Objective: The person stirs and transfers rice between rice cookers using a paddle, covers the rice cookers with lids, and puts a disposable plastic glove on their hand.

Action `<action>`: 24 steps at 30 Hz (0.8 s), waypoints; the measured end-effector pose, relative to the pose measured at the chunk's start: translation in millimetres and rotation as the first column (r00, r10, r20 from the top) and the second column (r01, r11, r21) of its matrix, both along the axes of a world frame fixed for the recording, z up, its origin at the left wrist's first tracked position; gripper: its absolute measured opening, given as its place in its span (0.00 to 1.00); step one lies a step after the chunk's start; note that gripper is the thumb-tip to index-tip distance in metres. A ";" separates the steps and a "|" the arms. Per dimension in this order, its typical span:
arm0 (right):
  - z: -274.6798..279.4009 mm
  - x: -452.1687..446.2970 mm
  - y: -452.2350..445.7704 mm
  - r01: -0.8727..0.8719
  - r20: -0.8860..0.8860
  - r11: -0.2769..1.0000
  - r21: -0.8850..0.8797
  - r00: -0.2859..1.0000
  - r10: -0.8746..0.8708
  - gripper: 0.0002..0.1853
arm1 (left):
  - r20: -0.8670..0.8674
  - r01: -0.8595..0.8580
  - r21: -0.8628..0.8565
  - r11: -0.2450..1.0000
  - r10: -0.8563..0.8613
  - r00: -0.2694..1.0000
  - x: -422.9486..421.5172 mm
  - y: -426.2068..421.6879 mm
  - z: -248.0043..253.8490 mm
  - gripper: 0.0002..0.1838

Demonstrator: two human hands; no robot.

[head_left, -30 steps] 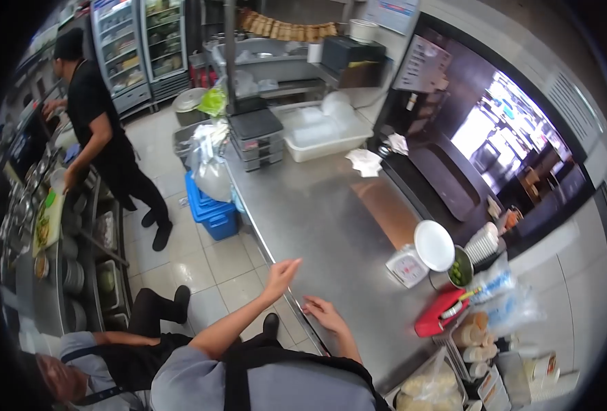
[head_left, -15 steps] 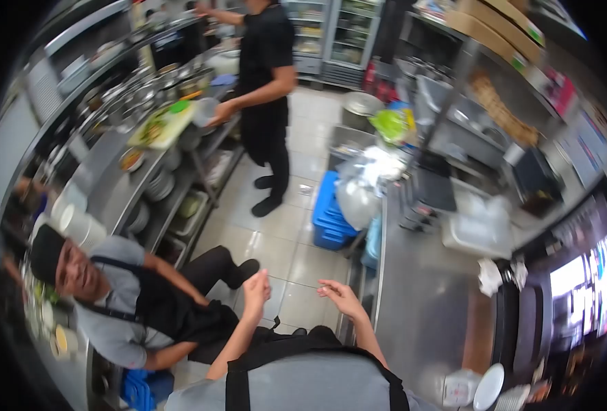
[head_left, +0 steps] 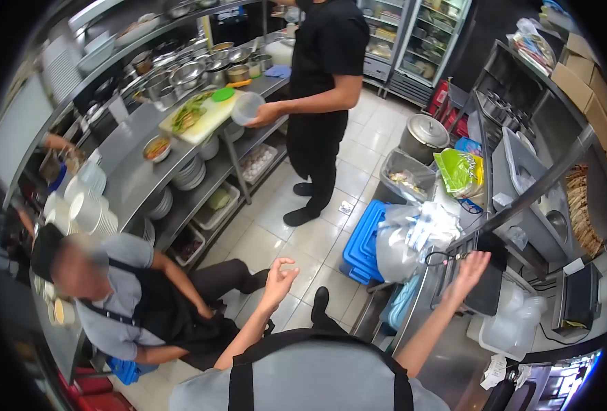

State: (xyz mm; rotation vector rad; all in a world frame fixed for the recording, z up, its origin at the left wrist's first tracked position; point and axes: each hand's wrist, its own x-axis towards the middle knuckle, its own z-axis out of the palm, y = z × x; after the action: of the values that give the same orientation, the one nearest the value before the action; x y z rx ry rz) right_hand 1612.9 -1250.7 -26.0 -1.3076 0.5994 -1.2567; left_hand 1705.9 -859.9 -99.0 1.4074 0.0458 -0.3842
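Observation:
My left hand (head_left: 279, 282) is raised above the tiled floor in front of me. Its fingers are loosely curved, apart from the thumb, and hold nothing. Out to the right, my right hand (head_left: 468, 274) reaches over the steel counter (head_left: 423, 335) with its fingers stretched out and no object in it. Closest to that hand are a dark flat-topped box (head_left: 492, 274) and a black loop (head_left: 435, 259) that looks like a scissors handle. Whether the fingers touch the box cannot be made out.
A seated person (head_left: 132, 294) is on my left; another in black (head_left: 324, 89) stands ahead, holding a clear container (head_left: 248, 107). Blue bins (head_left: 365, 243), a plastic bag (head_left: 406, 250) and a lidded pot (head_left: 427, 130) line the right. A cutting board (head_left: 217, 113) lies on the left counter.
My right hand has moved right, from above the floor to over the counter, and its fingers have spread. My left hand has loosened and shifted slightly right. The view has turned right.

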 end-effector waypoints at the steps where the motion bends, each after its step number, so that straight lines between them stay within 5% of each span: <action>1: 10.2 5.0 -22.1 0.070 0.012 0.996 -0.049 0.998 -0.070 0.32 | 0.004 0.041 -0.021 0.999 -0.041 0.999 18.7 -18.5 7.7 0.08; 6: 45.5 53.9 -92.8 0.346 0.122 0.928 -0.138 0.936 -0.330 0.32 | 0.026 0.217 -0.027 0.976 -0.216 0.976 105.3 -93.4 20.4 0.08; 8: 45.1 80.2 -109.6 0.342 0.153 0.930 -0.132 0.934 -0.322 0.34 | 0.002 0.146 0.017 0.989 -0.147 0.989 122.6 -102.3 15.3 0.07; 9: 42.2 89.2 -119.0 0.386 -0.037 0.885 -0.259 0.912 -0.408 0.34 | -0.009 0.152 0.044 0.987 -0.151 0.988 133.0 -107.3 13.4 0.07; 11: 49.5 110.3 -117.8 0.373 0.029 0.863 -0.341 0.922 -0.387 0.34 | -0.041 0.185 0.089 0.979 -0.182 0.982 156.5 -122.9 7.2 0.07; 14: 31.6 122.0 -127.4 0.592 -0.110 0.689 -0.419 0.720 -0.685 0.40 | -0.106 0.221 0.073 0.973 -0.213 0.971 190.6 -133.9 -21.4 0.07; 20: 50.7 144.1 -122.0 0.702 -0.033 0.667 -0.249 0.682 -0.730 0.40 | -0.084 0.570 0.050 0.820 -0.565 0.821 288.6 -245.4 -11.6 0.06; 23: 51.2 152.9 -126.3 0.751 0.061 0.643 -0.152 0.656 -0.752 0.34 | 0.117 0.720 -0.005 0.693 -0.715 0.689 342.5 -330.2 14.5 0.08; 24: 52.9 154.0 -131.6 0.777 0.061 0.614 -0.136 0.625 -0.778 0.34 | 0.235 0.738 0.091 0.669 -0.735 0.637 353.0 -358.2 37.4 0.10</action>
State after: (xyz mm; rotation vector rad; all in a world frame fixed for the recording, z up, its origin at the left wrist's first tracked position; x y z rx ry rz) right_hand 1766.8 -1382.2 26.8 -1.1891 1.1825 -2.0496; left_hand 2058.9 -1218.1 -61.6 1.4021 -0.7812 -0.8791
